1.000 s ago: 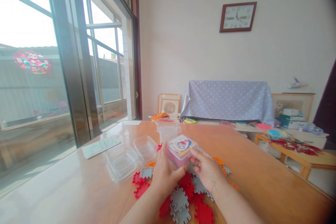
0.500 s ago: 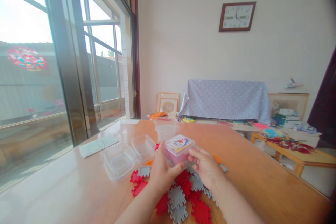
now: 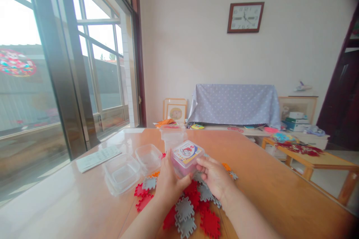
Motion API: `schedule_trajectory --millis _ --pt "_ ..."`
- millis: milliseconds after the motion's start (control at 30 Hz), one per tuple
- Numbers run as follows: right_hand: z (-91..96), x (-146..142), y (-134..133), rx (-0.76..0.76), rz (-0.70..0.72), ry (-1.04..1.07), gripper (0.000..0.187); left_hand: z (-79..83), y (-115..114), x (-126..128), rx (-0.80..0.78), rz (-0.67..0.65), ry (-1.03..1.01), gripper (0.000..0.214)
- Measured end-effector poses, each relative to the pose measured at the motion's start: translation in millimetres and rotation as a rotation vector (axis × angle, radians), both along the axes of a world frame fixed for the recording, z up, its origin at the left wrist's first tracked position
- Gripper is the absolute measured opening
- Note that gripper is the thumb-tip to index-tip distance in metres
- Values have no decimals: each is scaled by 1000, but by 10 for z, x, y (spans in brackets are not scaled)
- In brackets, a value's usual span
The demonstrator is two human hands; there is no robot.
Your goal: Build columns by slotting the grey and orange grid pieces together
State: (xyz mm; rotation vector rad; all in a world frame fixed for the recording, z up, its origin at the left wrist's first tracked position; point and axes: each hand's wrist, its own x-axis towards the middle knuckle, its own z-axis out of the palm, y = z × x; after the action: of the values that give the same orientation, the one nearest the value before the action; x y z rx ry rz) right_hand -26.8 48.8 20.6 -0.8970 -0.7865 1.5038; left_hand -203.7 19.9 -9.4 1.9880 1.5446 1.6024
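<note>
Between my hands is a small clear plastic box (image 3: 187, 153) with pinkish contents and a picture label on its lid. My left hand (image 3: 171, 179) grips the box from the left, its thumb along the near side. At the right corner, the thumb and fingers of my right hand (image 3: 214, 175) pinch the edge of the lid. Below the box, red jigsaw-edged tiles (image 3: 209, 224) and grey jigsaw-edged tiles (image 3: 184, 209) lie in a loose heap on the table. Part of the heap is hidden by my hands and forearms.
Left of the heap sit two open clear containers (image 3: 122, 173). More clear containers (image 3: 173, 136) are stacked behind the box. A booklet (image 3: 98, 158) lies on the wooden table (image 3: 92, 201) near the window. A low side table (image 3: 316, 158) stands at the right.
The view has turned slightly right, so everything sits further left in the picture. Both hands keep their hold on the box, which appears slightly turned.
</note>
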Motion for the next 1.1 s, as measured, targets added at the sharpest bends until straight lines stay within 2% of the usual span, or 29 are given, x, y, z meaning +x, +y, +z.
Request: schedule_trajectory --millis 167,300,533,633,833,967,1100 --pt "52 8 -19 19 33 83 33 -28 -2 10 -6 32 85 105" --pt "105 19 -65 33 -5 113 33 -68 7 44 -43 15 77 107" --pt "106 143 34 102 -97 4 38 -56 3 85 -43 -3 97 108" --pt "137 206 67 143 -96 -8 31 -50 1 77 -36 -9 141 111" --pt "219 283 43 17 -20 103 45 -41 24 45 38 5 203 109" --pt "170 271 63 -4 4 156 33 -66 33 47 67 -12 210 109" --pt "121 235 104 -22 17 237 19 -98 49 70 31 -76 134 111"
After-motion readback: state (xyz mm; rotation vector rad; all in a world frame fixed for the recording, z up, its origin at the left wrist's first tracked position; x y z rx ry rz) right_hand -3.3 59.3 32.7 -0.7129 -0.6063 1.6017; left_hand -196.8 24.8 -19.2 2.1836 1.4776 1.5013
